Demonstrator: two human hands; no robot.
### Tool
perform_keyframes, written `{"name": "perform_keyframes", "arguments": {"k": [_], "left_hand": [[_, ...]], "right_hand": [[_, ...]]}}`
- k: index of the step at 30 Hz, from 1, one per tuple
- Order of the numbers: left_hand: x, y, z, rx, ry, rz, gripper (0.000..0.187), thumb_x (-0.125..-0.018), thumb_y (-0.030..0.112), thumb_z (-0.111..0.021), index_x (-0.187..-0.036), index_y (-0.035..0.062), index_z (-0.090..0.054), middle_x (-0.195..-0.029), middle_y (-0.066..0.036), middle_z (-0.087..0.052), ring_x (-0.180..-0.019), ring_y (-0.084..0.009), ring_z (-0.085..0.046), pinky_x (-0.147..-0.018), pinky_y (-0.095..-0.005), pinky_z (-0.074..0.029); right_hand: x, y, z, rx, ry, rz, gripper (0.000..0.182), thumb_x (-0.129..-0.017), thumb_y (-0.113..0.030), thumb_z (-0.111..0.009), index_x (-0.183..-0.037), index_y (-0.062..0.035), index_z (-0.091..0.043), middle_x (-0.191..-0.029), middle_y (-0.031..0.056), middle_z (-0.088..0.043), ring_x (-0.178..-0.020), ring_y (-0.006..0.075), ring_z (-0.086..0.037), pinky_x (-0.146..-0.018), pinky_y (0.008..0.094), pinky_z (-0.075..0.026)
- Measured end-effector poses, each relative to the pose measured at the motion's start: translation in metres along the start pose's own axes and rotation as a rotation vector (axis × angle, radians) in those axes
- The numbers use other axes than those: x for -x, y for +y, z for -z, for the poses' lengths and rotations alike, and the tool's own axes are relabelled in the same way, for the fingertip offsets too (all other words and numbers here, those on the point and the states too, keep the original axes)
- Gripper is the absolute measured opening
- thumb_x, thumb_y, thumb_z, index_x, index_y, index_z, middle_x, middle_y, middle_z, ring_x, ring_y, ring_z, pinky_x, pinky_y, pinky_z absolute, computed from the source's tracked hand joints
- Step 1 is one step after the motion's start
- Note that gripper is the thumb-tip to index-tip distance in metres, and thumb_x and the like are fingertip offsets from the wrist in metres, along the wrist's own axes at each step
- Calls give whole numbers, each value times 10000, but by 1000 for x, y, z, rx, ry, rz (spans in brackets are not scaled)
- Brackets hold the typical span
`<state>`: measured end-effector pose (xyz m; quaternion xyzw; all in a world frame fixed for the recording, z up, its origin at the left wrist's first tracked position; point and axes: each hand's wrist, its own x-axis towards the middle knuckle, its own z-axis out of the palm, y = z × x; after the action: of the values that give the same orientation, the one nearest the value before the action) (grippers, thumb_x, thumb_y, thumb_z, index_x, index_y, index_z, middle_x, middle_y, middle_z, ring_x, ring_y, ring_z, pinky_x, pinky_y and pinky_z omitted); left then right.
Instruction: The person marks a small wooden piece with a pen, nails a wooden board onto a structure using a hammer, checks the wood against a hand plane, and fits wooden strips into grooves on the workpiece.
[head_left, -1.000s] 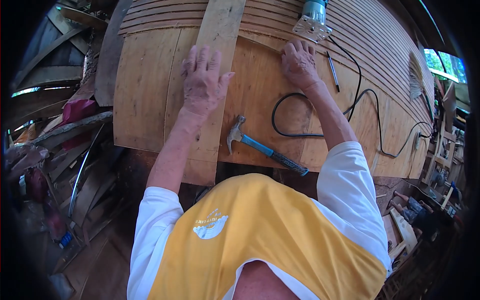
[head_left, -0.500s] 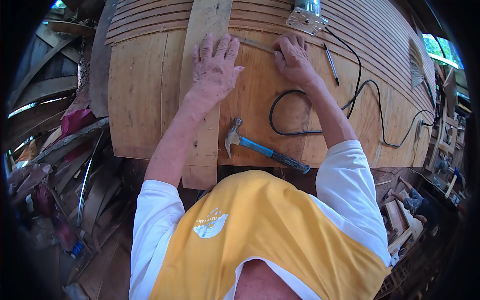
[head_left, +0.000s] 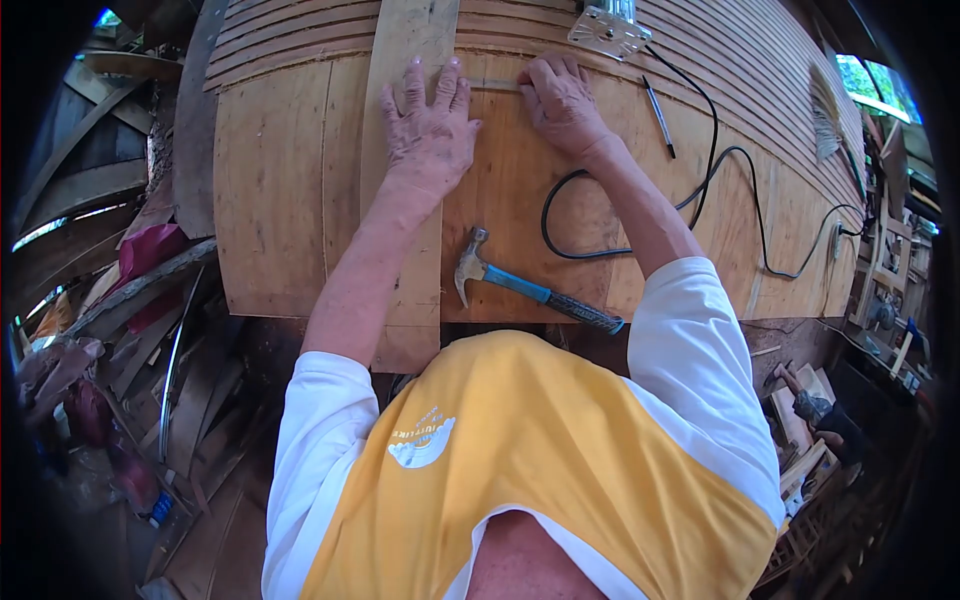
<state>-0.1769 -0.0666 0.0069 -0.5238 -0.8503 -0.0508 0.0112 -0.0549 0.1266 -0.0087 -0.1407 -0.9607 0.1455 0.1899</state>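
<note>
My left hand (head_left: 428, 130) lies flat with its fingers spread on a long plank (head_left: 405, 225) set over the wooden panel (head_left: 270, 190). To its right, my right hand (head_left: 564, 105) is closed, its curled fingers at the end of a thin wooden strip (head_left: 492, 84). That strip lies along the edge of the ribbed slats (head_left: 300, 38). Nearer my body rests a claw hammer (head_left: 530, 286) with a blue and black handle. A pen (head_left: 659, 118) lies right of my right hand.
A power tool with a clear base (head_left: 610, 30) stands at the top, its black cable (head_left: 757, 205) looping across the panel. Scrap wood (head_left: 190, 370) is heaped at the left. Another person (head_left: 825, 415) is at the lower right.
My right hand has moved left, towards my left hand, and the strip now lies more level. My left hand remains on the plank, a little higher in view.
</note>
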Motion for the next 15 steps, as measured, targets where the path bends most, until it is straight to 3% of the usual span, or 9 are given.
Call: {"name": "perform_keyframes", "arguments": {"k": [4,8,10,15], "left_hand": [[1,-4,-6,18,31,-12,598,-1001,436,-593,-1508,127,-525,-1691,-15,-288,-1544,-399,-228,-1205,-679,-198],[1,-5,-14,41,87,-30,588,-998,426,-603,-1497,123,-533,-1678,-37,-314,-1534,-394,-264,-1204,-660,-227],[0,-6,-14,47,100,-43,575,-991,404,-621,-1484,118,-543,-1655,-67,-356,-1519,-390,-300,-1204,-645,-244],[6,-17,9,182,329,6,467,-966,306,-666,-1385,102,-629,-1484,-145,-549,-1429,-407,-430,-1171,-542,-348]], "right_hand": [[22,-42,40,-9,121,-49,223,-887,-160,-720,-1047,-73,-592,-1060,122,-601,-1055,346,-569,-897,466,-468],[107,-96,74,-198,-197,-90,308,-856,-193,-773,-1033,-60,-560,-1020,129,-586,-908,357,-592,-724,442,-489],[147,-123,92,-169,-394,-94,344,-837,-205,-794,-1042,-60,-559,-999,137,-569,-931,349,-585,-737,442,-482],[206,-146,98,-94,-455,-211,385,-808,-212,-812,-1043,-66,-543,-991,152,-543,-981,349,-572,-751,439,-473]]}}
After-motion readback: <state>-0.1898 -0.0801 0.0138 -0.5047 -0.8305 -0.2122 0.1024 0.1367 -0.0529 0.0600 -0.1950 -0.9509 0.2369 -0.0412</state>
